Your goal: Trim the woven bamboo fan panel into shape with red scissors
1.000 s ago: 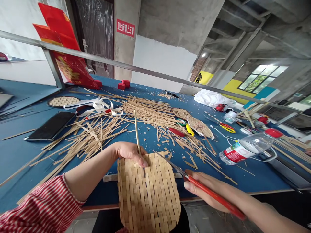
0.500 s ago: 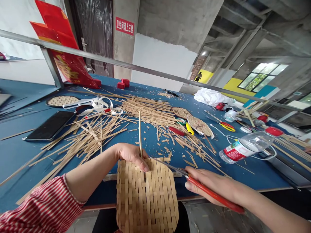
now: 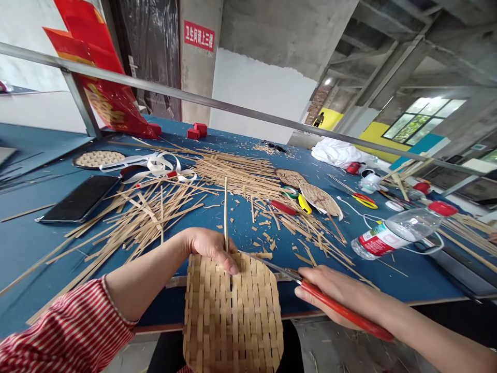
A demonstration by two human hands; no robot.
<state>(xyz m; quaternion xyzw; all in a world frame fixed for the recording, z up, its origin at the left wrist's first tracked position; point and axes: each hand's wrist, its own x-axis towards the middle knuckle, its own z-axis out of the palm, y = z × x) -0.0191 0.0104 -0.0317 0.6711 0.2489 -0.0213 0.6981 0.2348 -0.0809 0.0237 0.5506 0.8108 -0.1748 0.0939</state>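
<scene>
My left hand [image 3: 215, 248] is closed on the top edge of a woven bamboo panel [image 3: 235, 316], its thumb lying on the front face. The panel is flat, with rounded corners, and hangs upright at the table's front edge above my lap. A thin bamboo strip [image 3: 225, 207] sticks up from beside the left thumb. My right hand [image 3: 322, 290] grips red-handled scissors [image 3: 345, 311]. Their blades point left and lie along the panel's top right edge, close to the left fingers. The blade tips are hard to make out there.
Loose bamboo strips [image 3: 155, 217] and cut scraps spread over the blue table [image 3: 217, 235]. A phone [image 3: 79, 199] lies at left, a plastic bottle [image 3: 404, 230] at right. Beyond are a yellow-handled tool [image 3: 304, 203], woven fans [image 3: 320, 199], other scissors [image 3: 365, 200] and a metal rail [image 3: 217, 107].
The panel's lower part has shifted slightly left. Both hands keep nearly the same place, with the scissors still at the top right edge.
</scene>
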